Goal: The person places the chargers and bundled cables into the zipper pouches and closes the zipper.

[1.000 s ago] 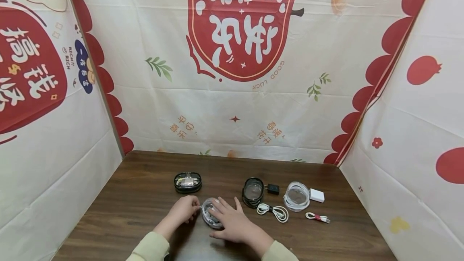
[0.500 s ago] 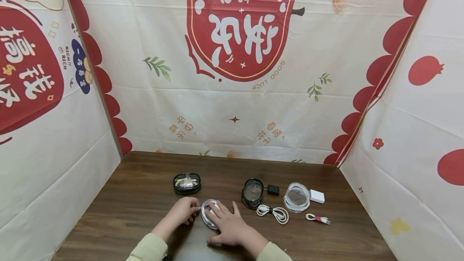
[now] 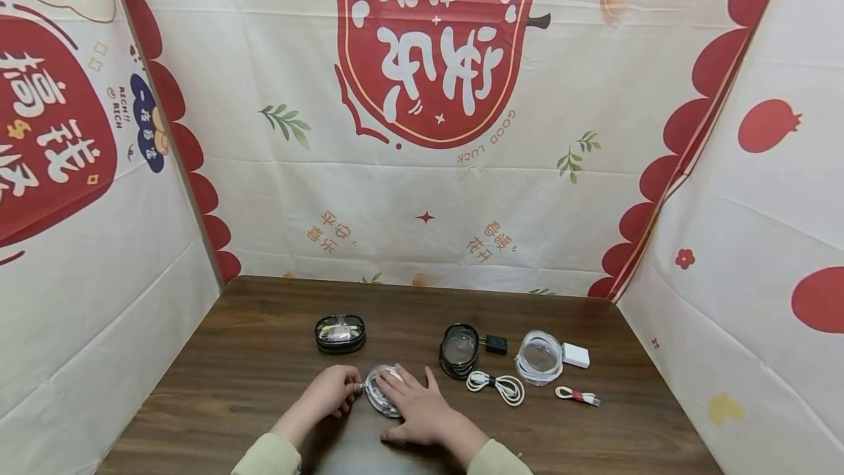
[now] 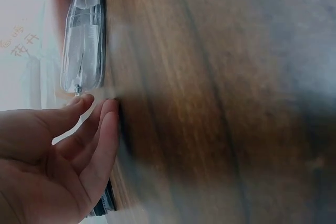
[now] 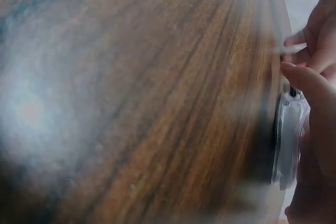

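A round clear zip pouch with pale contents lies on the table between the two hands. My left hand pinches the small metal zipper pull at the pouch's left end with thumb and fingertips. Spread over the pouch's right side, my right hand rests with fairly straight fingers, hiding part of it. From the left wrist the clear pouch appears edge-on, its zip end right by the left thumb. In the right wrist view the pouch shows beside the right hand.
Behind stands a black-edged clear pouch with things inside. To the right lie a black-rimmed pouch, a black plug adapter, a white-rimmed pouch, a white adapter, a white cable and a red-banded cable.
The left hand has drifted slightly toward the near side, still at the pouch's zipper end. The right hand has shifted a little on the pouch, uncovering more of its near left side.
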Available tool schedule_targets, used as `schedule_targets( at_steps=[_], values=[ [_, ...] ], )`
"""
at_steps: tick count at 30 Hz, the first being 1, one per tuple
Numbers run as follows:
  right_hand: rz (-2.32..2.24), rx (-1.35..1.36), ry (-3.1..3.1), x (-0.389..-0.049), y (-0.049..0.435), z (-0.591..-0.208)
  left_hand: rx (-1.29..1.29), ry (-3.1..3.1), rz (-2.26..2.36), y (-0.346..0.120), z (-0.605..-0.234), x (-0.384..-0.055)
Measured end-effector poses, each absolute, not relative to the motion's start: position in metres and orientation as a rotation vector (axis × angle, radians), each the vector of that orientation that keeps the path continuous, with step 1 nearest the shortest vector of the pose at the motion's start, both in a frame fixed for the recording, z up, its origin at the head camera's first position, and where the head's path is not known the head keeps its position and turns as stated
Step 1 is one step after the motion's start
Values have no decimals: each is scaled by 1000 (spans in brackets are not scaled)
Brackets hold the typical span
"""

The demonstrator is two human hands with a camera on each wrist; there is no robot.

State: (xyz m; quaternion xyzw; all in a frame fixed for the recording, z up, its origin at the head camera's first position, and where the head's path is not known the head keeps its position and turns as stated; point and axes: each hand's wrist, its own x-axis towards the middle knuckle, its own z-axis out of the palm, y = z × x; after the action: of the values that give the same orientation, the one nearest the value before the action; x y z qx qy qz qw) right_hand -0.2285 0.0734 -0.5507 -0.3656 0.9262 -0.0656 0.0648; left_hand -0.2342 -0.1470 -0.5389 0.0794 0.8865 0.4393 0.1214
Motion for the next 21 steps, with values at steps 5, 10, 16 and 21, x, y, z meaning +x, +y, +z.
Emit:
schedule_targets(
  at_steps=[5,10,16,21],
  values=[
    [-197,-1085,2807,-229,73,-549,242,2561,1303,-146,-538,-228],
    [-200,-1097,2806,-227,73,-549,268,2548,1316,-143,-537,-223],
    [-206,-1083,2827,-225,73,-548,298,2518,1307,-141,-537,-216],
    [-226,-1061,2822,-225,72,-549,283,2542,1283,-137,-537,-212]
  ],
)
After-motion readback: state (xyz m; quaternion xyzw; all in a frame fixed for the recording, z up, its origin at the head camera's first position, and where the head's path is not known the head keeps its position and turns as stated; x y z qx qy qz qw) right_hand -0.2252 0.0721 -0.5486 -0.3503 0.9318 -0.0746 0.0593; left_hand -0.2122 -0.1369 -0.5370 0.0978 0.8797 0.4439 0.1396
